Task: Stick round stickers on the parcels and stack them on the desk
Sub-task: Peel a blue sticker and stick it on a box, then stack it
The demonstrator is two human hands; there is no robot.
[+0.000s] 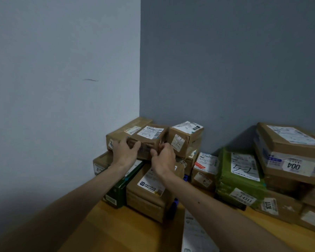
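A small brown cardboard parcel (149, 137) with a white shipping label sits on top of the stack in the wall corner. My left hand (125, 150) grips its near left corner, fingers curled over the front face. My right hand (164, 159) holds its near right edge, thumb and fingers curled against the front. A small teal round sticker (158, 137) shows at the label's right edge. Other brown parcels lie under and beside it on the wooden desk (120, 231).
A dark green box (118, 191) and a brown parcel (149, 193) lie below my hands. To the right are green packages (238, 177), a large box marked 004 (289, 157) and several more parcels. A white mailer (195, 233) lies near the desk's front. Walls close off left and back.
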